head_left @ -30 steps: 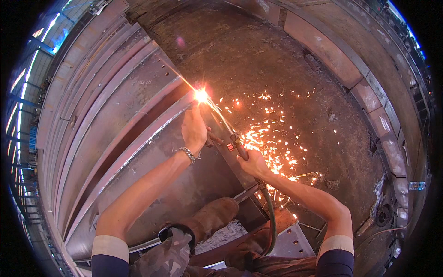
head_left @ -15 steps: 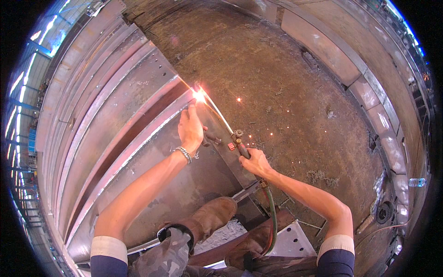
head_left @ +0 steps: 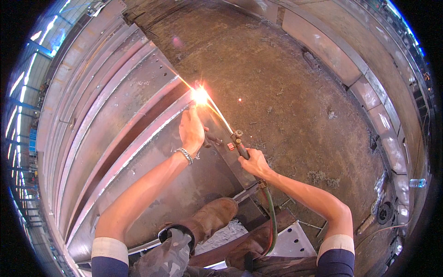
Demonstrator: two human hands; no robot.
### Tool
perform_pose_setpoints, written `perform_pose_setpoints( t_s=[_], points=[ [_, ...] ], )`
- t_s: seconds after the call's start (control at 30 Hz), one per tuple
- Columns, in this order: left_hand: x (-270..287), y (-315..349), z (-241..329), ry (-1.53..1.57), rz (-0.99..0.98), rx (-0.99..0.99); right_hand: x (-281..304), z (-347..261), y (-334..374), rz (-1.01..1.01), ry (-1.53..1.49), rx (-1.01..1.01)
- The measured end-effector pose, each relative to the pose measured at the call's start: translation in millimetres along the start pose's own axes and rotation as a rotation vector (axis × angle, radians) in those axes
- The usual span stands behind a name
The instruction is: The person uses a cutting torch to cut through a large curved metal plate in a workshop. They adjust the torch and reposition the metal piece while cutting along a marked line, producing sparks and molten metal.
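My right hand (head_left: pixel 254 163) is wrapped round the handle of a cutting torch (head_left: pixel 241 147), with brass valves and a long thin tube. Its tip ends in a glaring flame (head_left: pixel 200 95) at the end of a steel beam (head_left: pixel 161 122), with an orange streak beyond. My left hand (head_left: pixel 191 129), a chain bracelet at its wrist, is by the beam's edge just below the flame. Its fingers are drawn together; whatever they hold, if anything, is hidden. A dark, knobbly object (head_left: pixel 212 139) shows beside that hand. Hoses (head_left: pixel 272 217) trail from the torch past my boots.
Several more steel beams (head_left: pixel 115 87) lie side by side at the left. A brown, dirty floor (head_left: pixel 281 87) spreads at the right, with debris (head_left: pixel 323 177) on it. Along the far right stand steel pieces (head_left: pixel 380 120), a plastic bottle (head_left: pixel 417 183) and a round black disc (head_left: pixel 384 212).
The flame glow has grown larger and brighter, and the orange streak past it is stronger. Fewer sparks show over the floor. Both hands have stayed nearly in place.
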State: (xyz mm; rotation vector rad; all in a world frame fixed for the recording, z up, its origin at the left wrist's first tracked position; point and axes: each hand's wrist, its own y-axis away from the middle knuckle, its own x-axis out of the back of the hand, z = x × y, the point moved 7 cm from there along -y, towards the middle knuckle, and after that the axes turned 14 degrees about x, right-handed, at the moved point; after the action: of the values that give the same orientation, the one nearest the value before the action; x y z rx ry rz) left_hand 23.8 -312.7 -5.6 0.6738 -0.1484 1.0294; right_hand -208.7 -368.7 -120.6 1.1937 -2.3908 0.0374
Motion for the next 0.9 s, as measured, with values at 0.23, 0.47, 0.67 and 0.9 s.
perform_pose_setpoints(
  t_s=[0.23, 0.47, 0.67, 0.9],
  points=[
    [0.3, 0.2, -0.2, -0.008, 0.003, -0.004, 1.7, -4.9, 0.1, -0.039, 0.033, -0.001],
    [-0.2, -0.3, -1.0, 0.006, -0.014, -0.009, -1.0, 0.7, -0.9, -0.045, 0.053, 0.004],
    [-0.8, -3.1, -2.4, 0.003, -0.005, -0.050, -3.1, 3.3, -1.5, -0.033, -0.009, 0.004],
    [-3.9, -7.7, -7.4, 0.038, -0.017, -0.033, -1.1, -9.5, -0.5, -0.080, 0.100, 0.225]
  ],
)
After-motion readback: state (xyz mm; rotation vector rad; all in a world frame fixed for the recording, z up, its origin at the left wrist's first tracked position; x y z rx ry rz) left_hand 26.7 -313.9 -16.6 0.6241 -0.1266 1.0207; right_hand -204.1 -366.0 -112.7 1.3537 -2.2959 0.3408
